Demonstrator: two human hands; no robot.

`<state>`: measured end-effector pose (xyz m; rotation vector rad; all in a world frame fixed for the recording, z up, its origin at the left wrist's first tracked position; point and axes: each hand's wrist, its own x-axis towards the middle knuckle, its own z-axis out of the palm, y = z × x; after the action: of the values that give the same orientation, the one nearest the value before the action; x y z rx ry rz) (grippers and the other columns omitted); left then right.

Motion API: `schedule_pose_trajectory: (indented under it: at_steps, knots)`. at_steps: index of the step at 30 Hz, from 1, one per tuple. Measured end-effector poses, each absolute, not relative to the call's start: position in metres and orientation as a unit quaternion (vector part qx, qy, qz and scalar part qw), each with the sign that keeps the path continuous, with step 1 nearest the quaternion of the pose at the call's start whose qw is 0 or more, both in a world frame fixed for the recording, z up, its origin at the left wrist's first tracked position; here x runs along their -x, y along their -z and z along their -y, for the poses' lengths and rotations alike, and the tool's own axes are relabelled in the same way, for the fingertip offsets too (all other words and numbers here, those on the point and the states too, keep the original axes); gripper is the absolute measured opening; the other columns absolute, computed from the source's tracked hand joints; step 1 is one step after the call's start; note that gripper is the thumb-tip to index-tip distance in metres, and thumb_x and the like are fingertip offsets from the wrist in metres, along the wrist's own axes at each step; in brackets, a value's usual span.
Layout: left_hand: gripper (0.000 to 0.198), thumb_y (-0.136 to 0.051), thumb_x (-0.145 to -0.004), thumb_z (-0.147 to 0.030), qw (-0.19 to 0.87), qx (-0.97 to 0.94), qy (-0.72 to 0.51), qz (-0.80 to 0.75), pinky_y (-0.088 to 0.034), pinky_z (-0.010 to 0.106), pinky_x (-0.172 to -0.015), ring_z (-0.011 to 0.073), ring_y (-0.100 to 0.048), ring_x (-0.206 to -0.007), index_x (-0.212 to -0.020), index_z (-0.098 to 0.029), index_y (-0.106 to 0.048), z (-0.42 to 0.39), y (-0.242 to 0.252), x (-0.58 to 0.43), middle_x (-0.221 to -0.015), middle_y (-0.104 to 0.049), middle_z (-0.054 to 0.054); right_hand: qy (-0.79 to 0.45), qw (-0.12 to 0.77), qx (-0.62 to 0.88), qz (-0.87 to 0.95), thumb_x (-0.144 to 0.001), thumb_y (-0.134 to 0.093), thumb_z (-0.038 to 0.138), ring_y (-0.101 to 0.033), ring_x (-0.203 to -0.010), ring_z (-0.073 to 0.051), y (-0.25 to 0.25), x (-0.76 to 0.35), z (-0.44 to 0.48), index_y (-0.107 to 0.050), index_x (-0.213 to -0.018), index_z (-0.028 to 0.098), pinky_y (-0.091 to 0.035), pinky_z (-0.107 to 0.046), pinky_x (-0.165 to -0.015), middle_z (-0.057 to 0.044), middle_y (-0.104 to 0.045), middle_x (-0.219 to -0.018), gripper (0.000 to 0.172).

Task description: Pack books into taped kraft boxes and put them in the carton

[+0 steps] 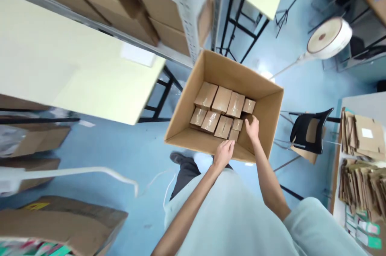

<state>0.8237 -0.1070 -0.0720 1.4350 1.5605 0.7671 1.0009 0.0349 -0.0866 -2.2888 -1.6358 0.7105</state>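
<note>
A large open cardboard carton [187,99] sits in front of me, holding several small taped brown boxes [221,99] packed in rows. My left hand [223,152] rests on the carton's near rim with its fingers curled over the edge. My right hand [252,128] reaches inside the carton, fingers bent around a small box [238,124] at the right end of the near row.
A pale table [60,71] and a metal shelf rack [187,11] with cartons stand to the left. A black chair [310,129] and a table with flattened cardboard [362,155] are at the right. A tape roll [328,39] lies behind; cartons [60,224] on the blue floor.
</note>
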Motion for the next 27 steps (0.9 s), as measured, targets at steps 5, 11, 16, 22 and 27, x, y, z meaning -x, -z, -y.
schedule_pose_trajectory:
  at_steps: [5,11,16,22,27]
  knots:
    - [0.043,-0.051,-0.098,-0.003,0.327,-0.534,-0.465,-0.626,-0.059,0.04,-0.105,0.0228,-0.074,-0.113,-0.125,-0.024,-0.077,0.131,0.006,-0.694,-0.118,-0.081,0.006,-0.265,0.242,0.703,0.614,-0.097,-0.052,0.071,-0.061,-0.144,-0.038,0.024,-0.898,0.058,-0.063,-0.148,0.01,-0.047,-0.055,-0.124,-0.028,-0.065,-0.152,0.079]
    - [0.066,-0.046,-0.082,0.01,0.21,-0.438,-0.58,-0.654,-0.06,0.038,-0.107,0.0204,-0.074,-0.115,-0.125,-0.027,-0.079,0.201,-0.073,-0.519,-0.12,-0.081,0.004,-0.392,0.263,0.553,0.687,-0.094,-0.06,0.079,-0.069,-0.136,-0.038,-0.016,-0.702,0.136,-0.066,-0.144,0.012,-0.056,-0.053,-0.115,-0.026,-0.07,-0.146,0.084]
    - [0.063,-0.045,-0.085,0.009,0.115,-0.323,-0.653,-0.675,-0.061,0.033,-0.101,0.0184,-0.076,-0.11,-0.124,-0.026,-0.081,0.278,-0.114,-0.393,-0.117,-0.082,0.004,-0.438,0.235,0.416,0.761,-0.098,-0.062,0.074,-0.068,-0.138,-0.036,-0.071,-0.535,0.174,-0.063,-0.149,0.015,-0.057,-0.051,-0.115,-0.024,-0.068,-0.151,0.078]
    - [0.059,-0.043,-0.085,0.007,0.02,-0.191,-0.691,-0.696,-0.062,0.028,-0.092,0.0156,-0.077,-0.1,-0.118,-0.023,-0.082,0.349,-0.127,-0.265,-0.113,-0.082,0.004,-0.481,0.198,0.312,0.795,-0.099,-0.063,0.07,-0.073,-0.131,-0.035,-0.111,-0.377,0.193,-0.067,-0.143,0.017,-0.059,-0.051,-0.113,-0.022,-0.072,-0.146,0.069]
    - [0.045,-0.05,-0.091,-0.003,-0.04,-0.1,-0.686,-0.719,-0.063,0.032,-0.096,0.0184,-0.078,-0.104,-0.113,-0.024,-0.083,0.398,-0.125,-0.159,-0.112,-0.083,0.006,-0.519,0.162,0.257,0.799,-0.098,-0.064,0.069,-0.074,-0.129,-0.034,-0.116,-0.251,0.199,-0.071,-0.137,0.018,-0.059,-0.051,-0.113,-0.02,-0.076,-0.141,0.065]
